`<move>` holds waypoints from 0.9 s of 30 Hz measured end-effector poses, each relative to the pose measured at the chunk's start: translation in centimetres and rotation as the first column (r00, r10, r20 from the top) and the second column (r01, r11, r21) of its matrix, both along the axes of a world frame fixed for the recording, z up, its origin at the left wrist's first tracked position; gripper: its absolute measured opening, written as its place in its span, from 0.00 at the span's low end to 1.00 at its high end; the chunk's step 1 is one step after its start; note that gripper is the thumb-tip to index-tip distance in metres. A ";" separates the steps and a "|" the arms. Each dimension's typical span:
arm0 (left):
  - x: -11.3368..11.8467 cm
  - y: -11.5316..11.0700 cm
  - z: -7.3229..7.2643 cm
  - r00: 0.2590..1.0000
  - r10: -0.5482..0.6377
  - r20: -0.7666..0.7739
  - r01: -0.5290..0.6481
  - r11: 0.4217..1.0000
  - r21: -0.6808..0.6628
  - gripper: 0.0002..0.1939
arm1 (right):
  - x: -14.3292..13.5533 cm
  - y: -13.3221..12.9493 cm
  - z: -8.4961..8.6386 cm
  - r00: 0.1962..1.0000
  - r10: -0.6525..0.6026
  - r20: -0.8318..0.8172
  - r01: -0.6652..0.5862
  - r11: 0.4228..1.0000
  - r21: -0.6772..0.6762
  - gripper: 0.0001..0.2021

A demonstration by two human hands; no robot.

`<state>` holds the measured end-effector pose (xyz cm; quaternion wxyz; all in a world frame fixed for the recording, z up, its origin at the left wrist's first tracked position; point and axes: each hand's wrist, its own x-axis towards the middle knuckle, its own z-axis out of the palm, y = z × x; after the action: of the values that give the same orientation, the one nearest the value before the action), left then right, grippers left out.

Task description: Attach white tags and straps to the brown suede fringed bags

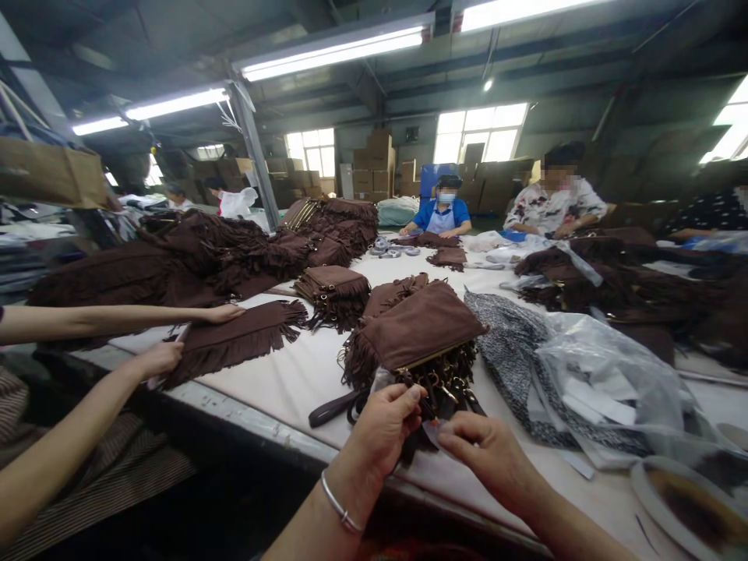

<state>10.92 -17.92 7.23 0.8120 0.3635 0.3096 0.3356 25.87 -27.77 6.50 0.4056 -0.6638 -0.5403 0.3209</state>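
The long white-covered surface (257, 386) carries, straight ahead of me, a dark-brown matte fabric pouch (424, 323) atop a fringed stack, its face smooth and flat, a gold-toned zip (418, 363) along its near edge. My left hand (390, 413) is pinched together, on what I cannot tell over the feed; my right hand (488, 446) clamps a small translucent plastic scrap (433, 433).
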 end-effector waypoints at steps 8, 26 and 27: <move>-0.4 0.0 0.5 1.000 -0.001 0.026 0.001 1.000 -0.029 0.18 | -0.3 0.3 -0.4 1.000 -0.008 -0.026 0.007 1.000 -0.008 0.14; -0.3 -0.3 -0.7 0.999 -0.037 0.030 0.036 0.999 0.025 0.18 | -0.8 1.5 0.1 0.979 0.000 -0.202 -0.003 1.000 -0.013 0.13; -0.3 -0.4 -0.8 0.999 -0.044 0.017 0.044 0.998 0.034 0.18 | -0.9 1.7 0.3 0.976 0.001 -0.216 -0.003 1.000 -0.010 0.14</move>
<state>10.60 -18.30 6.44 0.8156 0.3811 0.2888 0.3259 24.97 -26.02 6.85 0.4582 -0.6264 -0.4920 0.3945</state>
